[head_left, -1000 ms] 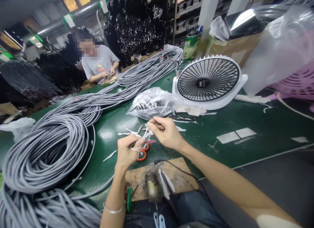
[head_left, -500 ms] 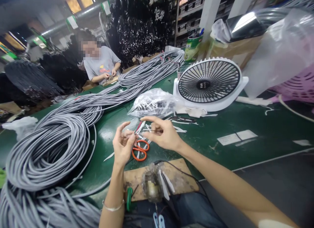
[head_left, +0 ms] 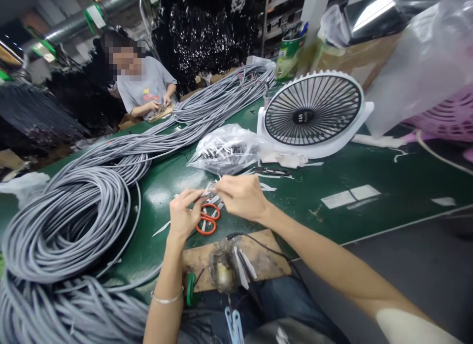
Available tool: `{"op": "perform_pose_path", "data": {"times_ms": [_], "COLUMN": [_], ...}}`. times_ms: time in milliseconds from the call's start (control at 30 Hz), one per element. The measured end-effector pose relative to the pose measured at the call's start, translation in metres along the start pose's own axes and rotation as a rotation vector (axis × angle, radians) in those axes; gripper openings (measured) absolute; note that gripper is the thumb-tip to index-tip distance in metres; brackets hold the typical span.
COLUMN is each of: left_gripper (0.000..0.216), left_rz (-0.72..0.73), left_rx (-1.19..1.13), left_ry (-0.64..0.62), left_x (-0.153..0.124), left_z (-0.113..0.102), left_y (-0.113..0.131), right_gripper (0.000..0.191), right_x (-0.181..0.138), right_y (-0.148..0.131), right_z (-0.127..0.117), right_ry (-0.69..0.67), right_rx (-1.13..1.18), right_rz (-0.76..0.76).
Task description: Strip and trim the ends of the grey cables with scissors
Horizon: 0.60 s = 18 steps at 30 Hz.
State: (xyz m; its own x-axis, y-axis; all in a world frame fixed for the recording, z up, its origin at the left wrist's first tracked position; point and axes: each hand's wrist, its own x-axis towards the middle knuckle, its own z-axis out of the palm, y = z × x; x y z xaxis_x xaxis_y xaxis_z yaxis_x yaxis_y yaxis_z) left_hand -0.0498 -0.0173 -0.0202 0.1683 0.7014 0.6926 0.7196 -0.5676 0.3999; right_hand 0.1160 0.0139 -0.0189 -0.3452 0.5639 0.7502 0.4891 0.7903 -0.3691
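My left hand (head_left: 185, 213) is closed in a pinch on thin wires (head_left: 210, 188), which look pale and slightly blurred. Close beside it on the right, my right hand (head_left: 242, 197) pinches the other end of these wires; its fingertips hide part of them. Just beneath the hands lie orange-handled scissors (head_left: 209, 218) on the green table, among thin white strips. Beyond my fingers sits a clear plastic bag (head_left: 225, 149) with small black and white pieces inside. Nearer my lap, a stained wooden board (head_left: 258, 255) carries a dark, grimy block with a yellowish middle (head_left: 223, 274).
Coiled grey cables (head_left: 66, 225) cover the table's left side and run to the back. A white fan (head_left: 314, 115) stands behind my right hand, with black snips (head_left: 271, 171) in front. A co-worker (head_left: 144, 87) sits across the table. A pink basket (head_left: 447, 117) is far right.
My hands have come closer together, and my right fingers have closed into a tighter pinch. Red wire showed between them before; now pale strands show. The view has shifted slightly.
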Motion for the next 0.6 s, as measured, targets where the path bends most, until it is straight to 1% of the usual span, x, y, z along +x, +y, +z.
{"op": "perform_pose_path", "data": {"times_ms": [67, 167, 267, 333, 367, 433, 467, 500, 567, 600], "left_gripper": [0.012, 0.012, 0.010, 0.009, 0.009, 0.010, 0.013, 0.015, 0.019, 0.021], "left_rz": [0.053, 0.045, -0.044, -0.133, -0.182, -0.289, -0.348, -0.407, -0.501, -0.530], "left_rx": [-0.020, -0.035, -0.059, -0.128, -0.179, -0.296, -0.360, -0.429, -0.589, -0.669], "left_ry": [-0.008, 0.063, 0.174, 0.241, 0.264, 0.274, 0.270, 0.270, 0.292, 0.311], "left_x": [0.000, 0.000, -0.001, -0.002, -0.003, -0.003, -0.002, -0.001, 0.002, 0.003], "left_z": [-0.001, -0.003, -0.004, -0.003, -0.002, 0.000, 0.000, 0.000, -0.002, -0.003], "left_y": [0.004, 0.009, 0.013, 0.014, 0.013, 0.010, 0.008, 0.005, -0.002, -0.006], "right_gripper": [0.025, 0.027, 0.031, 0.034, 0.035, 0.037, 0.037, 0.035, 0.030, 0.026], "right_x": [0.006, 0.014, 0.017, 0.017, 0.017, 0.016, 0.015, 0.014, 0.011, 0.009], "right_y": [0.010, 0.019, 0.018, 0.014, 0.012, 0.012, 0.014, 0.016, 0.022, 0.024], "right_z": [-0.002, -0.002, 0.003, 0.008, 0.011, 0.014, 0.014, 0.014, 0.012, 0.011], "right_ry": [-0.031, -0.120, -0.165, -0.187, -0.210, -0.305, -0.368, -0.446, -0.595, -0.648], "right_rx": [0.149, 0.365, 0.538, 0.666, 0.729, 0.800, 0.779, 0.702, 0.455, 0.337], "right_rz": [0.172, 0.351, 0.438, 0.482, 0.512, 0.587, 0.619, 0.623, 0.563, 0.521]}}
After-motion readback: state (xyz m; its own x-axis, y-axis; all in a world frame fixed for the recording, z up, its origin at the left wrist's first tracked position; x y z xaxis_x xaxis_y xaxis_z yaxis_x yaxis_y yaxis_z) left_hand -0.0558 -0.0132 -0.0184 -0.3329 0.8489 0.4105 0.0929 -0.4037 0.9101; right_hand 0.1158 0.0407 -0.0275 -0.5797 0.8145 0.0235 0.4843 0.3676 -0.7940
